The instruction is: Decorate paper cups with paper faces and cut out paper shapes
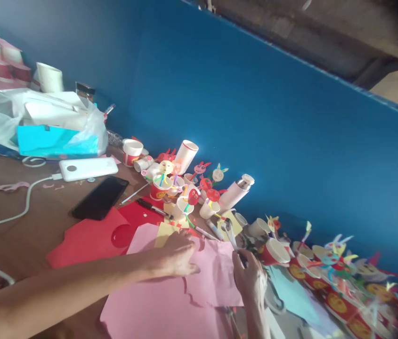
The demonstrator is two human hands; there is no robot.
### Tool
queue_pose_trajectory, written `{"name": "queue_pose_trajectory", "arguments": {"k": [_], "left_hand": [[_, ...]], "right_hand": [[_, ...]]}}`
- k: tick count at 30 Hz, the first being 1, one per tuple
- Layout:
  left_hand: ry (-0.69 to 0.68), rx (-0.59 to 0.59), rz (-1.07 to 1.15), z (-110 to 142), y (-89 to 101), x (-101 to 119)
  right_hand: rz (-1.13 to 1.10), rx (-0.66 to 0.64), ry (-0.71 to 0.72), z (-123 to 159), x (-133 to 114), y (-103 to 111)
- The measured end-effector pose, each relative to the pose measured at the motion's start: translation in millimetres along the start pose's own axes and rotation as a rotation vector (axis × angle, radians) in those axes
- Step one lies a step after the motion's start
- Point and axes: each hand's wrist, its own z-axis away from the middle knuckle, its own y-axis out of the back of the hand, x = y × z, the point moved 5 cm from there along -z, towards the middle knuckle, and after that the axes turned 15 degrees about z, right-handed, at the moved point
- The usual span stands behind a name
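Observation:
My right hand is closed round a pair of scissors, whose blades point up and away. Beneath it lies a cut piece of pink paper with a ragged edge, on top of a larger pink sheet. My left hand reaches over the pink paper, thumb apart from the fingers, with nothing visible in it. Close to its fingers are a small yellow paper piece and a marker. Motion blur softens both hands.
Red paper, a black phone and a white power bank lie to the left. Paper cups with decorated cut-out faces line the blue wall. A pink flask leans there. More cups crowd the right.

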Motion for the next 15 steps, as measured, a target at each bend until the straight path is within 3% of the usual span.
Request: {"name": "queue_pose_trajectory", "arguments": {"k": [3, 6, 10, 15], "left_hand": [[0.054, 0.042, -0.117, -11.2, -18.7, -5.6], [0.073, 0.065, -0.021, -17.7, -23.4, -6.9], [0.139, 0.178, 0.094, -26.1, -9.0, -10.6], [0.096, 0.368, 0.246, -30.7, 4.2, -14.7]], "right_hand": [[-0.068, -0.009, 0.001, -0.1, -5.8, 0.5], [-0.091, 0.018, -0.035, 0.9, -2.9, 5.3], [-0.114, 0.082, -0.141, 5.8, 7.9, 13.0], [-0.101, 0.151, -0.235, 11.1, 10.9, 18.4]]}}
